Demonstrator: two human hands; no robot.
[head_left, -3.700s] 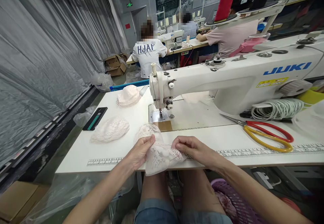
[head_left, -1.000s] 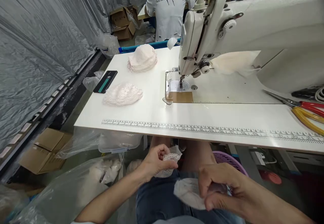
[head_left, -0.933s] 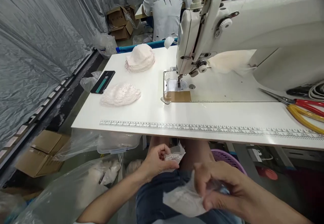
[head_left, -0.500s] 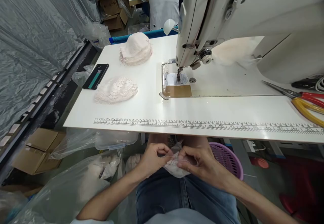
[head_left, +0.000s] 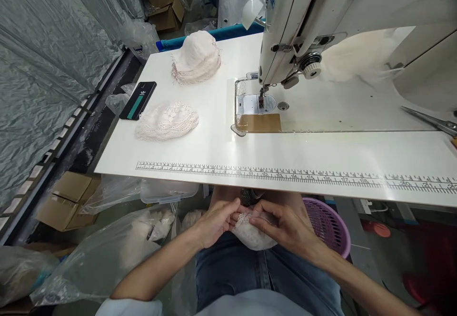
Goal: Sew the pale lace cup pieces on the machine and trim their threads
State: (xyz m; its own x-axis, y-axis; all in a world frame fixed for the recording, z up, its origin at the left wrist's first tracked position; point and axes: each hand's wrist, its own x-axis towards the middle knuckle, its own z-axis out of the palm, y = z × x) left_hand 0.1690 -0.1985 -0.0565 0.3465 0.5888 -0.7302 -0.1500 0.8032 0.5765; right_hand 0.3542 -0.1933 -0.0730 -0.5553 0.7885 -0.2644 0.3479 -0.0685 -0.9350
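lace piece (head_left: 254,238) nearer than the surface (head_left: 214,149);
left hand (head_left: 214,222), curled, grips its left edge; right hand (head_left: 286,225) pinches its right

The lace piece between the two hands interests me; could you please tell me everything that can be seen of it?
The lace piece is whitish and looks thin and soft, with openwork trim at its upper left and a rounded lower edge. It is held over the denim-clad lap, below the near edge of the white sewing table in the picture. The right hand pinches its upper right side, hiding part of it; the left hand meets its upper left edge, its exact grip unclear.
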